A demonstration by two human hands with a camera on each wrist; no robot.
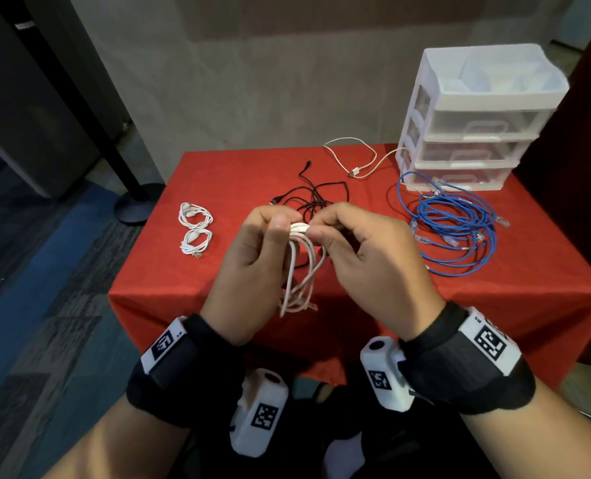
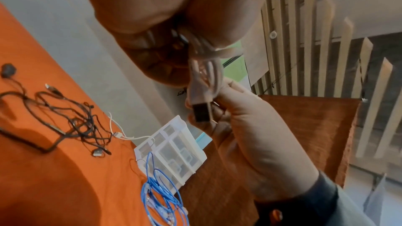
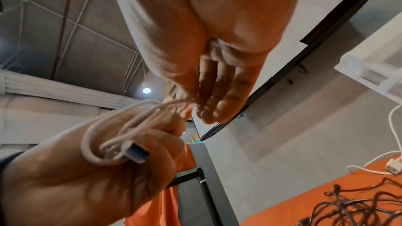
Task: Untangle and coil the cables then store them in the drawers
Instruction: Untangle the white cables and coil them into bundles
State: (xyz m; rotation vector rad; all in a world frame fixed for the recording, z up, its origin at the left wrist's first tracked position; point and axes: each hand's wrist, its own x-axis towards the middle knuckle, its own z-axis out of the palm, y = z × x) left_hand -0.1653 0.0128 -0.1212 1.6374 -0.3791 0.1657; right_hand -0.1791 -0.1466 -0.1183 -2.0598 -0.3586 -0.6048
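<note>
Both hands hold a white USB cable [image 1: 301,271] folded into long loops above the table's front middle. My left hand [image 1: 276,220] grips the top of the loops, which hang below it. My right hand [image 1: 318,225] pinches the cable's wrapped end beside the left thumb. In the left wrist view the cable's USB plug [image 2: 200,109] lies against the right palm. Two coiled white cables [image 1: 194,216] [image 1: 195,242] lie at the left. A black tangle [image 1: 309,195], a loose blue cable [image 1: 456,229] and a cream cable [image 1: 359,160] lie further back.
A white three-drawer unit [image 1: 477,115] with all drawers closed stands at the table's back right corner, the blue cable touching its base. The red cloth [image 1: 169,281] covers the small table. A black stand base [image 1: 138,205] sits on the floor at the left.
</note>
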